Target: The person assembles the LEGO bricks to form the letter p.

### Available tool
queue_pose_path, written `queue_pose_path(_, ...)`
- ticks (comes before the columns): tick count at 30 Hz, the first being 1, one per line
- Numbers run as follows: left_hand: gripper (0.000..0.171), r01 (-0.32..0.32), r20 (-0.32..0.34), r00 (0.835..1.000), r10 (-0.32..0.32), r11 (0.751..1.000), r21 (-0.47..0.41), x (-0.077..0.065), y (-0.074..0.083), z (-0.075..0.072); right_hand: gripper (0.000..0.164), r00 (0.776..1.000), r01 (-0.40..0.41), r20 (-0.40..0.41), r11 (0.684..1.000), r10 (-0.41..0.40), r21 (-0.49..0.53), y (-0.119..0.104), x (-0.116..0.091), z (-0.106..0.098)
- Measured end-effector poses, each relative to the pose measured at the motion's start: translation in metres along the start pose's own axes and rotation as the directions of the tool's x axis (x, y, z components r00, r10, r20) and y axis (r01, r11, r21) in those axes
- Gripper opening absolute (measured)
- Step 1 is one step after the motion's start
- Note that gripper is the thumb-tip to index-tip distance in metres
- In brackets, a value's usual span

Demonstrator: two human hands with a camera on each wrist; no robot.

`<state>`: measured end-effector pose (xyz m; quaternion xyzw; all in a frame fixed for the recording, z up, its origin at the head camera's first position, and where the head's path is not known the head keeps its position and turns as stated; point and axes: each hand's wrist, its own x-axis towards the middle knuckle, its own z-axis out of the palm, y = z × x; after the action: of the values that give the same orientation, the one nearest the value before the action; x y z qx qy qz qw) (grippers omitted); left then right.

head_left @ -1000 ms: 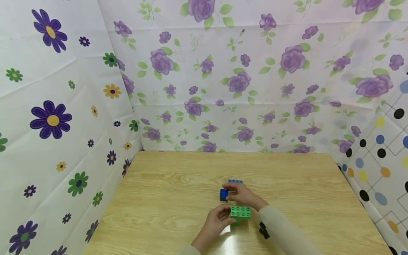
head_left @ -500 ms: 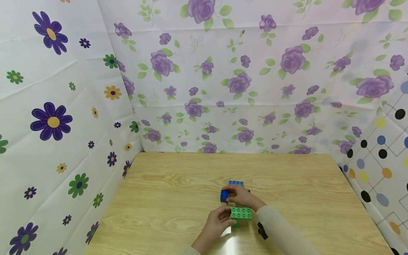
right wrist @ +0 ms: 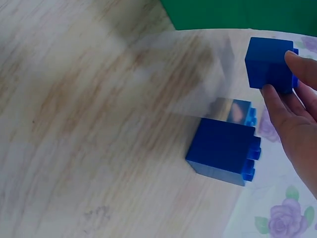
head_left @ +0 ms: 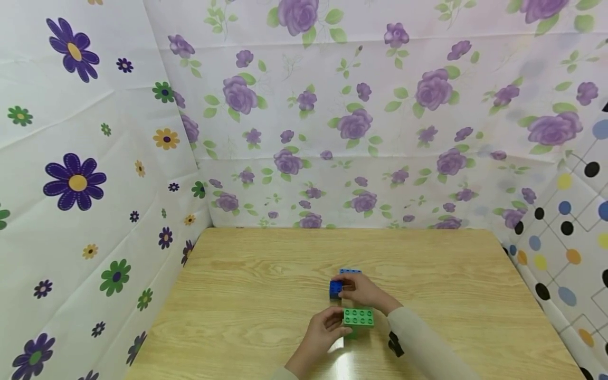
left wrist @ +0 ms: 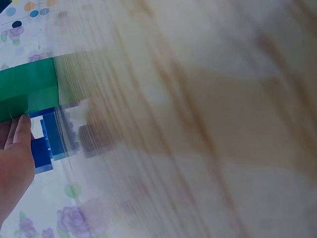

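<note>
Green building bricks (head_left: 358, 316), a studded one above another, stand near the front middle of the table in the head view. My left hand (head_left: 319, 332) grips their left side, thumb in front and fingers behind. Just beyond, my right hand (head_left: 364, 292) pinches a small blue brick (head_left: 335, 288). The right wrist view has this small blue brick (right wrist: 270, 64) between thumb and fingertips. A larger blue brick (head_left: 350, 271) stands behind the right hand, which partly hides it. In the left wrist view the green bricks (left wrist: 34, 84) touch the left fingertips.
The wooden table (head_left: 247, 290) carries the bricks. Floral sheeting (head_left: 304, 132) hangs behind it, with flowered sheeting (head_left: 104, 227) on the left and dotted sheeting (head_left: 565, 253) on the right. A black device (head_left: 395, 344) is on the right wrist.
My right hand, with the small blue brick in it, has shifted slightly to the right. The left hand and the green bricks stay where they were.
</note>
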<state>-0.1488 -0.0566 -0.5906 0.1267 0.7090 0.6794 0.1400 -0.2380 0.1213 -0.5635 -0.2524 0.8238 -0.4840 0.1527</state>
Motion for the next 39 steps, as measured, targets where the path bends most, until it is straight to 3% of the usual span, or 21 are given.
queue_pose_path(11, 0.036, -0.006, 0.003, 1.000, 0.006, 1.000, 0.009, 0.000, -0.002, -0.001, 0.041, 0.995, 0.081, -0.057, 0.994, -0.077, 0.072, -0.011, -0.009, -0.013)
queue_pose_path(22, 0.036, -0.016, 0.009, 1.000, 0.016, 1.000, 0.020, 0.000, -0.003, -0.001, 0.045, 0.995, 0.054, -0.094, 0.990, -0.042, 0.132, -0.008, -0.025, -0.025)
queue_pose_path(39, 0.034, 0.007, -0.005, 1.000, -0.007, 1.000, 0.003, 0.001, -0.003, 0.000, 0.047, 0.997, 0.069, -0.057, 0.981, -0.060, 0.179, -0.024, -0.053, -0.043)
